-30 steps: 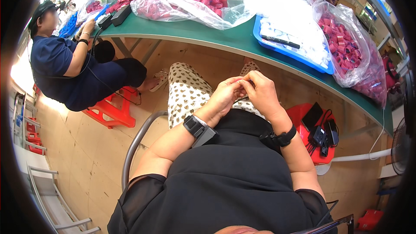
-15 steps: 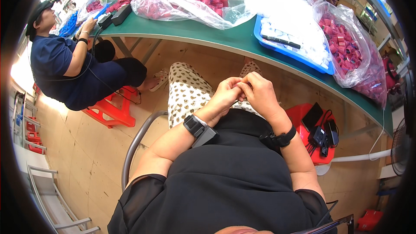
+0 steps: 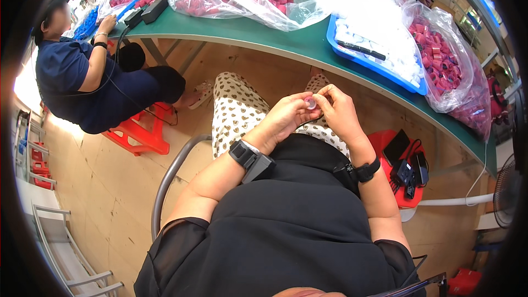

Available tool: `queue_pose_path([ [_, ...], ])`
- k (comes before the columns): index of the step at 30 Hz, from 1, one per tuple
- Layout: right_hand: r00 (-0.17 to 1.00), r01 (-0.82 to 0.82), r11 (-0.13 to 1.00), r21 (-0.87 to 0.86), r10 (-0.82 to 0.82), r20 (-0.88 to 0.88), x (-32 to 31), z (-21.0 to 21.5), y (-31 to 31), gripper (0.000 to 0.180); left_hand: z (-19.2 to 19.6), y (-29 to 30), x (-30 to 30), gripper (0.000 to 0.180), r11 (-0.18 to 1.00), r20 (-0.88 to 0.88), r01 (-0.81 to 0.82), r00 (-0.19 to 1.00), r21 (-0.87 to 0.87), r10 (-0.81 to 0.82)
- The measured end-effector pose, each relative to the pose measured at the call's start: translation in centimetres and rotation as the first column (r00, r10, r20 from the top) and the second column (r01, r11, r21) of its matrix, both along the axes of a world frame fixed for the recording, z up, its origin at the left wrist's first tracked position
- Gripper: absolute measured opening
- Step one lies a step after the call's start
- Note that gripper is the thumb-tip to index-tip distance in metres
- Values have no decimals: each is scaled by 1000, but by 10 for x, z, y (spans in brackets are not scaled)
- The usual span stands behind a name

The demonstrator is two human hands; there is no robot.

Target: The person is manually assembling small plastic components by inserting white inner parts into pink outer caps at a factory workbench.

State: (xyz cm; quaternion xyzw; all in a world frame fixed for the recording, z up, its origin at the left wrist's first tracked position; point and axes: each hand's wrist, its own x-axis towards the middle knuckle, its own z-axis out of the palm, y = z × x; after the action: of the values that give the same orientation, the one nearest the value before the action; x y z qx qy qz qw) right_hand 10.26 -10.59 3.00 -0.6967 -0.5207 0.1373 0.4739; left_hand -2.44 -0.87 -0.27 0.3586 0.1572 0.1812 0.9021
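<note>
Pinching the small pink cap [image 3: 311,102] over our lap [image 3: 237,102], our left hand [image 3: 287,115] is gripping its side; whether our right hand [image 3: 337,111] is also gripping, we cannot tell. We are judging it light, stiff, slippery, best held by its wall. At twelve o'clock, a gap is leaving room before the edge of the green table [image 3: 225,28]; the blue tray [image 3: 374,70] is sitting at two, the red stool [image 3: 379,139] at four.

— How is the person's pose?
— The left forearm [image 3: 220,177] and the right forearm [image 3: 378,192] slope inward, toward each other.
— And the left hand [image 3: 286,115]?
— It shows part of its palm, and its fingers are curled.
— The right hand [image 3: 339,112]?
— It shows its back; its fingertips are just beside the left ones.
</note>
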Motion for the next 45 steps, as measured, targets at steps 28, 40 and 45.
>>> queue_pose_path([
  [28,998,63,994,-91,-63,10,-3,-7,2,13,-12,-4,5,27,998,34,-29,999,49,28],
  [40,932,30,997,77,-56,357,-14,-1,-2,10,-12,-10,10,41,963,-143,-105,979,248,143],
  [45,885,-15,989,145,-55,463,-19,3,1,9,-24,-5,13,27,965,-150,-138,973,222,174],
])
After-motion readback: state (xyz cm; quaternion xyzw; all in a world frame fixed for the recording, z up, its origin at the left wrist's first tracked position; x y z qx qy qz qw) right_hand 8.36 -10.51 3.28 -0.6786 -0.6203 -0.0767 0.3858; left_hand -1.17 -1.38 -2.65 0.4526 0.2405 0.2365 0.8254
